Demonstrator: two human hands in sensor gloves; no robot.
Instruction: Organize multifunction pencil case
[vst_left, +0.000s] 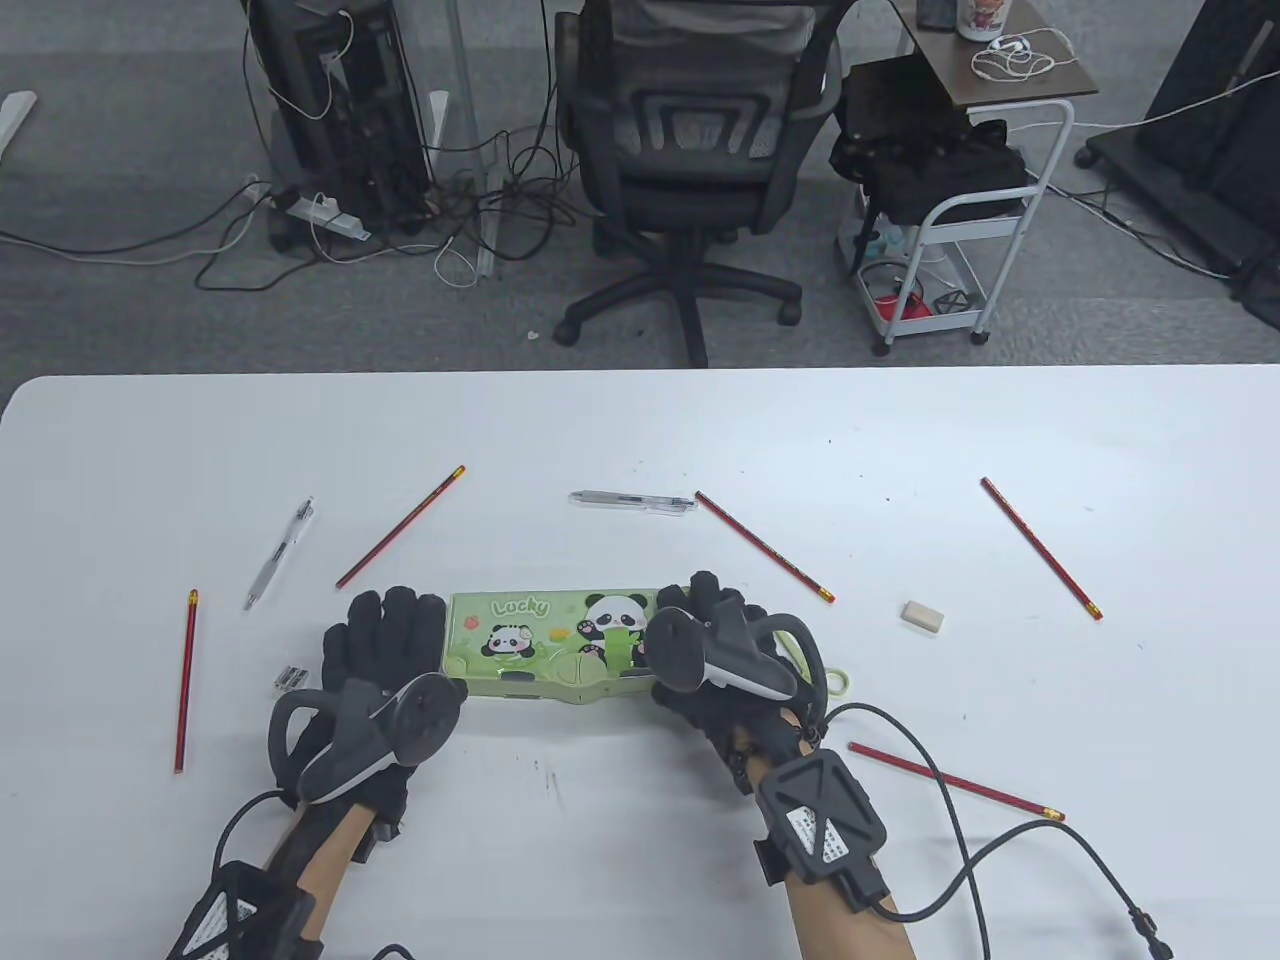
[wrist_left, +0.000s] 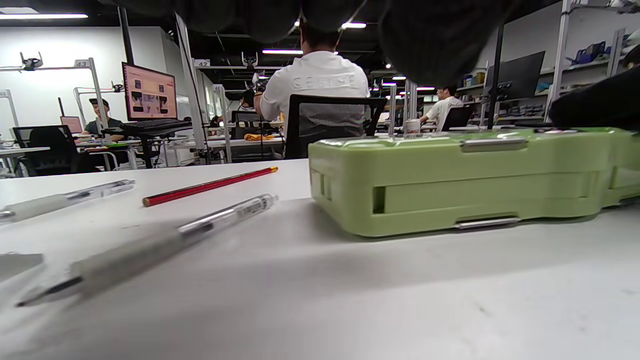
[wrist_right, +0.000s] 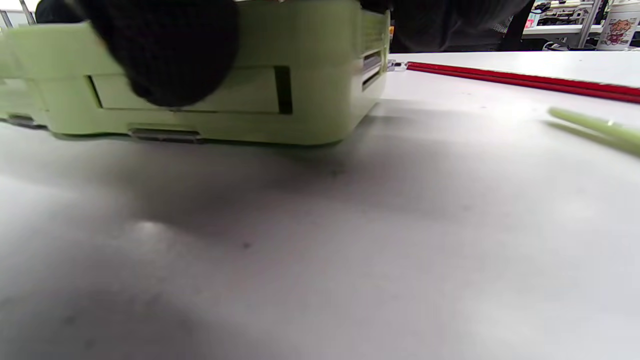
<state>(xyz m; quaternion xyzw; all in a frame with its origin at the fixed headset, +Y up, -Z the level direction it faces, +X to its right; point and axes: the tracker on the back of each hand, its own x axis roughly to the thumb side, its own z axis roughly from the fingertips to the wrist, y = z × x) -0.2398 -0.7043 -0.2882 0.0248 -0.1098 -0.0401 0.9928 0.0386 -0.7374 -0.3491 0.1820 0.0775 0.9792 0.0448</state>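
Plainly little was done: the case (vst_left: 540, 645) lay closed on the tabletop (vst_left: 640, 430), gripped at its ends between the left fingers (vst_left: 385, 625) and right fingers (vst_left: 700, 600), while pencils (vst_left: 400, 527), pens (vst_left: 633, 500) and eraser (vst_left: 923, 616) remained scattered beyond them.

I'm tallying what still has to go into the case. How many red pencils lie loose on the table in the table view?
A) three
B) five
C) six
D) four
B: five red pencils lie loose around the closed pencil case: far left, upper left, centre, right and near right.
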